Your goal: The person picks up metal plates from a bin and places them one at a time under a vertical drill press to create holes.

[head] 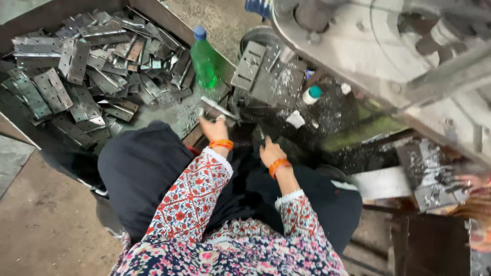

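Note:
My left hand (212,128) reaches forward and grips a flat grey metal plate (219,108) at the edge of the tray. My right hand (270,151) hangs lower, near the dark machine base, fingers curled; whether it holds anything I cannot tell. Both wrists wear orange bangles, and the sleeves are floral. A metal hinge plate (249,65) with holes rests on the machine bed. A large pile of similar metal plates (87,71) fills the tray at the left.
A green plastic bottle (203,59) with a blue cap stands by the tray's edge. A small white bottle (311,94) with a teal cap lies among metal shavings. The big grey press machine (388,46) fills the upper right. Another person's hand (473,181) shows at the right edge.

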